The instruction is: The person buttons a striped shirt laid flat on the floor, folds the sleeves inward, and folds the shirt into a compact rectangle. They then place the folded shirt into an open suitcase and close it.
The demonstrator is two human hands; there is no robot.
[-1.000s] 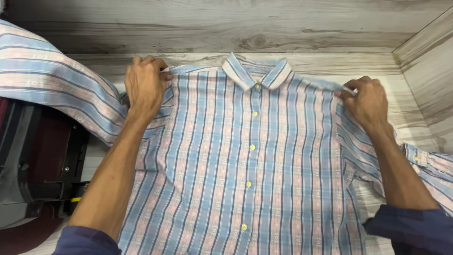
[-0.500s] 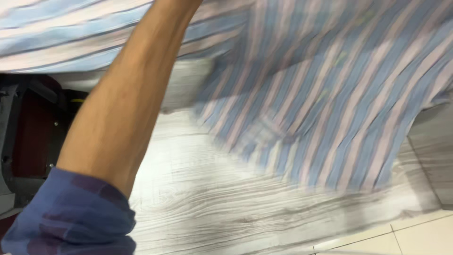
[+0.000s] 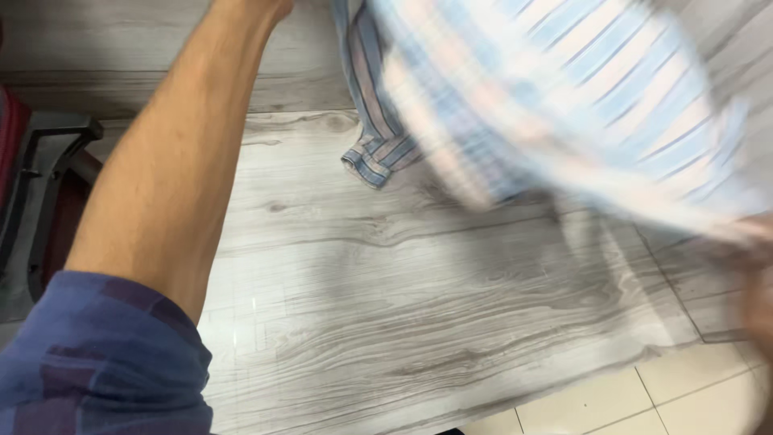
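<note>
A blue, pink and white striped shirt (image 3: pixel 564 105) is up in the air over the grey wood-grain tabletop (image 3: pixel 419 306), blurred by motion. One cuffed sleeve (image 3: pixel 374 157) dangles down from it. My left arm reaches up to the top edge, where my left hand (image 3: pixel 262 6) is nearly cut off beside the shirt's upper end. My right hand (image 3: pixel 758 298) is a brown blur at the right edge, just under the shirt's lower hem. The shirt stretches between the two hands. I wear dark blue sleeves pushed up the forearms.
A black and maroon chair (image 3: pixel 40 193) stands to the left of the table. Pale floor tiles (image 3: pixel 644 403) show past the table's front right corner. A wood-grain wall panel (image 3: pixel 121 56) runs along the back.
The shirt lay flat and buttoned on the table with my hands at its shoulders. It has since been lifted off and swung up to the right, leaving the tabletop bare.
</note>
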